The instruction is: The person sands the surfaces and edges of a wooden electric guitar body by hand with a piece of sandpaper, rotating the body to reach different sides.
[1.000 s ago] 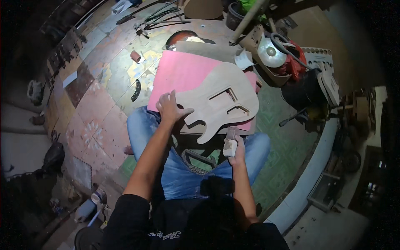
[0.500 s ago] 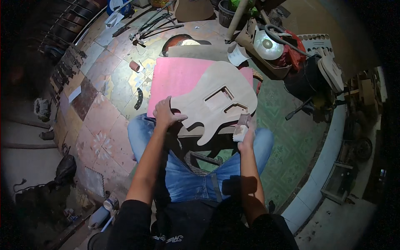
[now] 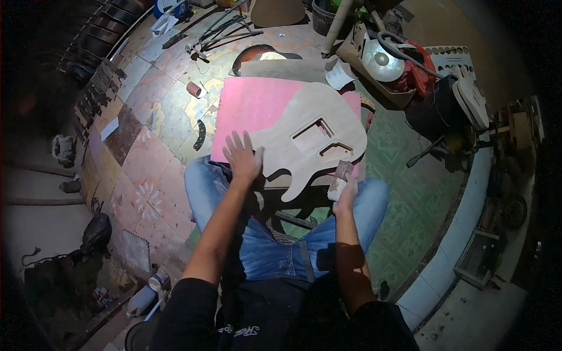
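A pale unfinished wooden electric guitar body (image 3: pixel 278 137) lies flat on a pink sheet (image 3: pixel 249 99). Two routed cavities are cut through its face, and its curved horn points toward me. My left hand (image 3: pixel 242 161) is open, fingers spread, over the body's left end; I cannot tell whether the palm touches the wood. Close to the body's near right edge, my right hand (image 3: pixel 346 196) grips a small sanding block (image 3: pixel 339 178), brownish at its far end and white nearer me.
Beyond the pink sheet lies a sunburst guitar body (image 3: pixel 257 52), partly covered by a grey board (image 3: pixel 275 71). A cardboard box (image 3: pixel 374 85) and a black drum-shaped container (image 3: pixel 430 111) stand at the right. On the left floor tiles are a sandpaper roll (image 3: pixel 194 89) and a dark curved piece (image 3: pixel 200 135).
My left hand has let go of the guitar body's left edge and spread its fingers over the wood. My right hand keeps the sanding block in nearly the same place. The whole view has shifted slightly.
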The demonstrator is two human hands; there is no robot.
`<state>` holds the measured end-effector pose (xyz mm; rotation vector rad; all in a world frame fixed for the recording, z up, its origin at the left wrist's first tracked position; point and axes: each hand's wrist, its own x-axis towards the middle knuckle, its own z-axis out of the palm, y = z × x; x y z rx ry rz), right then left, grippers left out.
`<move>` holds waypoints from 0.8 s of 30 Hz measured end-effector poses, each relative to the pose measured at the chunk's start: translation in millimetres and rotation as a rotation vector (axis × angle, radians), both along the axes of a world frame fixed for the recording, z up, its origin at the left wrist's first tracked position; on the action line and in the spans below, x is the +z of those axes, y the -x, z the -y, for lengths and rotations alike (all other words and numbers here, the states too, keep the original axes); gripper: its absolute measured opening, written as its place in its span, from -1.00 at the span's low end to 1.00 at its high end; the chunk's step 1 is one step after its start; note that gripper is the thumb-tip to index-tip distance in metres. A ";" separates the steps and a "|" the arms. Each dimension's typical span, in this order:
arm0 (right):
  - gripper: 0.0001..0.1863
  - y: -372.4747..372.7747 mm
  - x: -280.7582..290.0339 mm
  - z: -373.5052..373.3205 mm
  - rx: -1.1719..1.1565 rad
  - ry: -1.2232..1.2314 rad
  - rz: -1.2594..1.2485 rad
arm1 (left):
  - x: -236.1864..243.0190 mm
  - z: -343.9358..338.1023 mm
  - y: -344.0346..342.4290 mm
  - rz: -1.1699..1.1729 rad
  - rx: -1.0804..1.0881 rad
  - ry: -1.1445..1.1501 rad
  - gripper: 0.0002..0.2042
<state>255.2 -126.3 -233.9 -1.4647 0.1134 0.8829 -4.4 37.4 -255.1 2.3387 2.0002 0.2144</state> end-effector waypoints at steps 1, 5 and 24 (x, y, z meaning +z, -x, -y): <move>-0.78 0.1 2.0 -0.6 0.000 -0.004 0.000 | -1.0 7.0 -7.9 0.000 0.000 -0.004 -0.17; -0.77 0.4 1.6 -0.2 0.017 0.016 0.038 | 15.2 45.0 -31.3 0.173 -0.514 0.204 -0.11; -0.70 2.7 -4.5 -1.7 0.036 0.044 0.064 | -30.7 -11.3 68.8 0.859 0.000 0.026 -0.50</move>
